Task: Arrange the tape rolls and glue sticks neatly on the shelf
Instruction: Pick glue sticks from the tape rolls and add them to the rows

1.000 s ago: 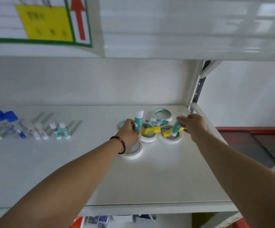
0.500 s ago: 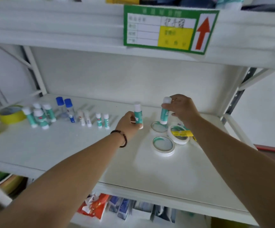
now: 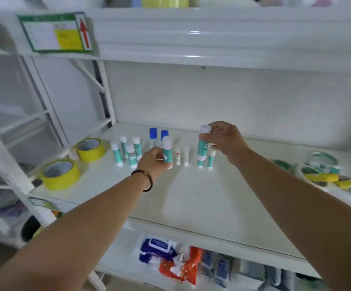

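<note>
Leftmost, two yellow tape rolls [image 3: 60,173] sit at the shelf [image 3: 202,198] edge beside a tight cluster of upright green glue sticks [image 3: 126,151]. The left hand [image 3: 154,162] grips a green glue stick [image 3: 167,151] just in front of two slim white sticks [image 3: 181,155] — a careless set-down could topple them like dominoes. The right hand [image 3: 225,141] pinches a taller glue stick [image 3: 202,143] directly above two small ones [image 3: 206,161]; lowered there, it would knock them over. Far right, white tape rolls [image 3: 326,171] lie jumbled with yellow sticks.

Both arms outstretched; left hand [image 3: 154,159] fingers curled gripping, right hand [image 3: 225,141] raised higher, pinching.
</note>
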